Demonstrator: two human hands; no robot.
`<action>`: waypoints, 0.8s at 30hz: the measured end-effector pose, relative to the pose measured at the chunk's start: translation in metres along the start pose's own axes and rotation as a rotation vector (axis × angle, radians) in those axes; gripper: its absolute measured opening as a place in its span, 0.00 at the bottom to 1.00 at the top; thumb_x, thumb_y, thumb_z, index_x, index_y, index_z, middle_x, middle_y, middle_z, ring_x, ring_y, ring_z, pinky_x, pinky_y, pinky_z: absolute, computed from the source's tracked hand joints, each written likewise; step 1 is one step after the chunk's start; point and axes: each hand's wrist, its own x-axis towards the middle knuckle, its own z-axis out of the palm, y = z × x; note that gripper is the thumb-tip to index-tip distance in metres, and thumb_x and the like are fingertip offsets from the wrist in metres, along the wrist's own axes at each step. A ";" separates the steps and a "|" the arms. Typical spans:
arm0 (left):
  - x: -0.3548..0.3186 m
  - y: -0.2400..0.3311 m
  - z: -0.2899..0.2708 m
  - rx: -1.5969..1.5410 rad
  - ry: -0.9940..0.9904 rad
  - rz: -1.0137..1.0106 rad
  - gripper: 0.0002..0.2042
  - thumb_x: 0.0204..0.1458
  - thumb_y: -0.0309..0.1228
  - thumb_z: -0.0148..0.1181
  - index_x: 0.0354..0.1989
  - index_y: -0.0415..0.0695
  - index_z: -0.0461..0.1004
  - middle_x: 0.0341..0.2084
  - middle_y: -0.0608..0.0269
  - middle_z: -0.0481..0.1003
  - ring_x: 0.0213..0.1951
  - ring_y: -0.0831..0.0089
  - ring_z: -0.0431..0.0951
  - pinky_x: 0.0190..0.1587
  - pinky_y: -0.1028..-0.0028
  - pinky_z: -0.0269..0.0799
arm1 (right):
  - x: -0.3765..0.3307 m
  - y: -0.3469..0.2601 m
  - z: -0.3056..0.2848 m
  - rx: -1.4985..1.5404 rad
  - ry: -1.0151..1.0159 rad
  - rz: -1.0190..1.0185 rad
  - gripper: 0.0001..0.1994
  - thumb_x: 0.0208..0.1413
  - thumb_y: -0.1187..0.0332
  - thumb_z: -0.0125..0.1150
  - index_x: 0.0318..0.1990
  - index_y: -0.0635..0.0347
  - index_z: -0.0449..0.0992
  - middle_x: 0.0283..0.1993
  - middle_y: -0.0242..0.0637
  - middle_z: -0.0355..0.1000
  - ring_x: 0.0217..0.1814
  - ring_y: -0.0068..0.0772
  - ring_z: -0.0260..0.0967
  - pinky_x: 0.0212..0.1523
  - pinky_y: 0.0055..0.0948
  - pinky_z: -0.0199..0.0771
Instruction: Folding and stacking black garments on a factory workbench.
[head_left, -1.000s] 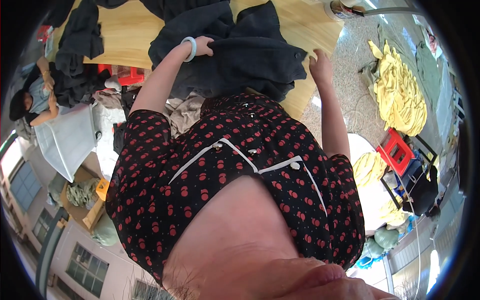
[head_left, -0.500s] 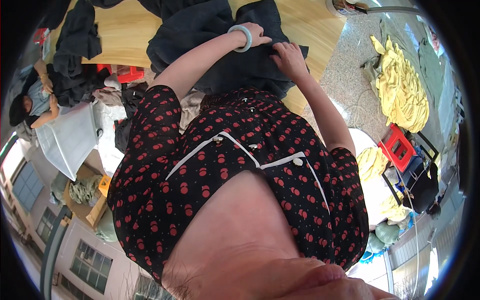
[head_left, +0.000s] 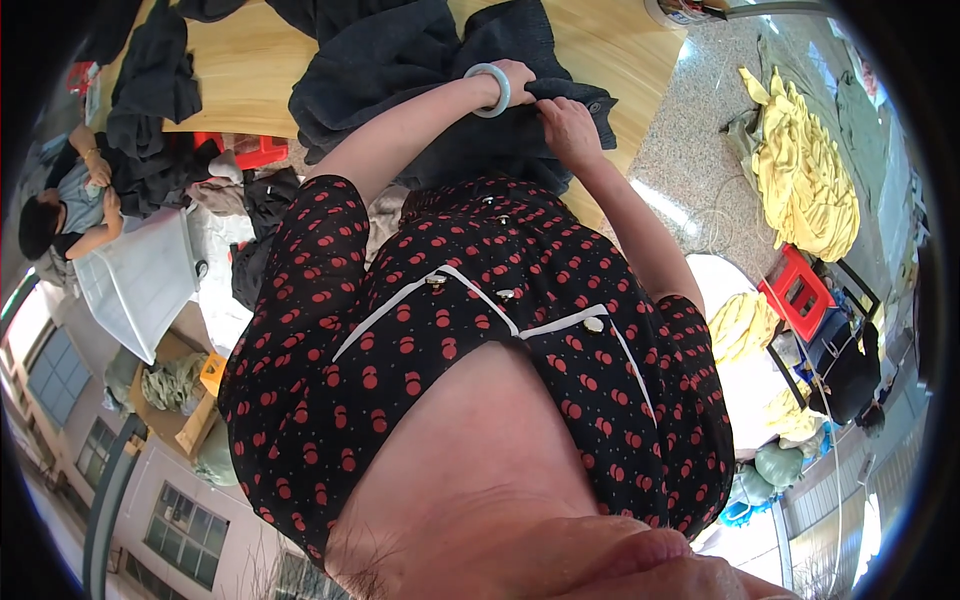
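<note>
A dark grey garment (head_left: 400, 60) lies spread on a yellow wooden table (head_left: 240, 70) in front of me. My left hand (head_left: 518, 78), with a pale green bangle on its wrist, is closed on a fold of the garment near its front edge. My right hand (head_left: 566, 124) pinches the same fabric just beside it, close to a small button. The two hands almost touch. My red-dotted black dress fills the middle of the view and hides the table's near edge.
Another dark garment (head_left: 150, 80) lies at the table's left end. A seated person (head_left: 60, 210) works at the far left beside a white tub (head_left: 140, 280). Yellow cloth (head_left: 800, 170) is piled on the floor at right, near a red stool (head_left: 800, 290).
My right hand has come in from the garment's right edge to the middle. My left hand has shifted right, so both hands now grip the fabric side by side.
</note>
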 end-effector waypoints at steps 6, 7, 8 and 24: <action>-0.010 0.001 0.010 0.018 0.119 0.079 0.18 0.38 0.36 0.55 0.39 0.45 0.70 0.37 0.53 0.70 0.42 0.60 0.69 0.45 0.67 0.64 | 0.001 0.000 -0.002 0.008 0.005 -0.032 0.03 0.41 0.73 0.47 0.26 0.59 0.66 0.25 0.40 0.63 0.32 0.40 0.63 0.35 0.35 0.61; -0.009 0.001 0.010 0.025 0.097 0.060 0.17 0.38 0.36 0.55 0.39 0.45 0.70 0.36 0.53 0.70 0.42 0.60 0.69 0.45 0.66 0.64 | 0.001 0.001 -0.002 0.015 -0.005 -0.017 0.04 0.40 0.73 0.48 0.27 0.59 0.66 0.25 0.40 0.63 0.32 0.40 0.63 0.35 0.35 0.61; -0.008 0.002 0.009 0.023 0.100 0.057 0.17 0.38 0.36 0.55 0.39 0.45 0.70 0.36 0.53 0.70 0.42 0.60 0.69 0.45 0.66 0.64 | 0.001 0.001 -0.002 0.015 -0.007 -0.021 0.04 0.40 0.73 0.48 0.27 0.59 0.66 0.25 0.40 0.63 0.32 0.40 0.63 0.35 0.35 0.61; 0.001 -0.018 -0.001 -0.446 0.062 -0.119 0.17 0.36 0.41 0.54 0.33 0.42 0.74 0.34 0.49 0.71 0.39 0.60 0.70 0.43 0.71 0.64 | 0.018 0.001 -0.005 0.147 0.093 0.120 0.10 0.40 0.72 0.51 0.33 0.61 0.67 0.28 0.42 0.68 0.33 0.40 0.66 0.36 0.35 0.61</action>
